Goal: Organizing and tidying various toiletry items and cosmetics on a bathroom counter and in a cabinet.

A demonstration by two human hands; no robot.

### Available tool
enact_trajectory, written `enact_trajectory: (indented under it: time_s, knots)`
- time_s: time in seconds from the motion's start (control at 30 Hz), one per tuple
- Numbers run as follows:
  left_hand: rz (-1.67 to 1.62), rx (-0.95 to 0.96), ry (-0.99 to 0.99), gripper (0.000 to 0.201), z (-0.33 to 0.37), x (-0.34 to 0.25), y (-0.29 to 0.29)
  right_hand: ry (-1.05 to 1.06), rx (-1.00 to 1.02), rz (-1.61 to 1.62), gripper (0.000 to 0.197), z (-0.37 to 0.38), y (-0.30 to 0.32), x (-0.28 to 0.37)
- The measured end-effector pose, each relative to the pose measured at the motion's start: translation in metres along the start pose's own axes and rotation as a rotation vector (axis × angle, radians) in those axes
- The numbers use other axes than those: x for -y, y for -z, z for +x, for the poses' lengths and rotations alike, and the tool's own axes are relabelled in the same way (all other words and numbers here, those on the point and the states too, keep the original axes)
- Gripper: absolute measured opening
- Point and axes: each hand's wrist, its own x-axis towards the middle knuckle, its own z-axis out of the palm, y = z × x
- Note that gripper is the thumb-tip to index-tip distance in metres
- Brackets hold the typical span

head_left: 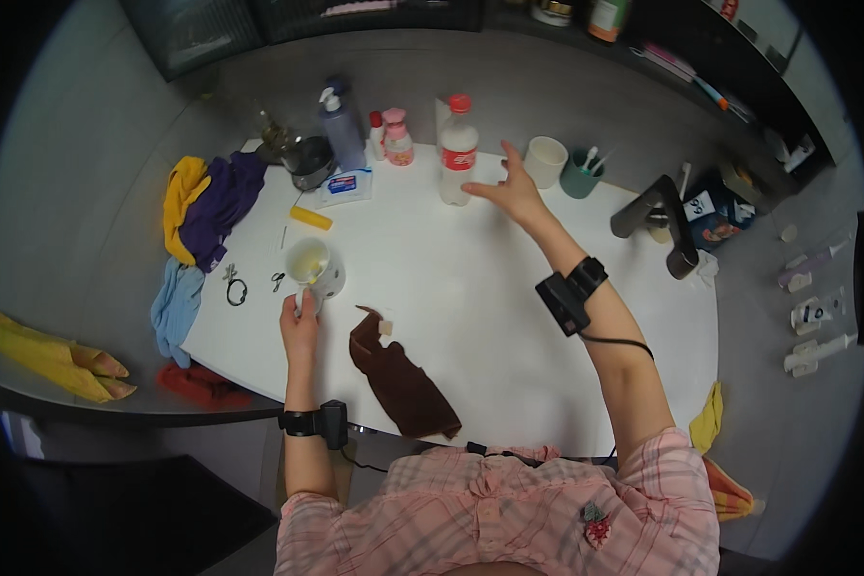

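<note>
My left hand (300,326) is closed round the handle of a white mug (328,278), which stands at the left of the white counter (509,326); something pale and yellowish shows inside it. Toward the back, my right hand (518,195) reaches out with thumb and fingers spread. Just left of its thumb stands an upright clear plastic bottle (459,154) with a red cap and red label. Whether the thumb touches the bottle I cannot tell. In front of me lies a dark brown cloth (403,384), with a small beige piece (386,327) at its upper end.
Behind the right hand are a cream cup (545,161) and a green cup (582,176) with toothbrushes. A black faucet (658,221) rises at right. Pump bottle (341,130), wipes pack (346,187), yellow tube (311,218) and small scissors (277,280) lie left, near bunched purple cloth (221,211).
</note>
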Motion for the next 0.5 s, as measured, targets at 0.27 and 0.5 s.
enact_trajectory:
  time_s: [0.27, 0.5]
  knots:
    - [-0.075, 0.059, 0.191, 0.032, 0.005, 0.009, 0.012, -0.101, 0.046, 0.332, 0.085, 0.044, -0.04, -0.002]
    - [0.009, -0.234, -0.028, 0.039, -0.022, -0.005, 0.044, 0.023, -0.108, 0.079, 0.074, -0.02, -0.044, 0.023]
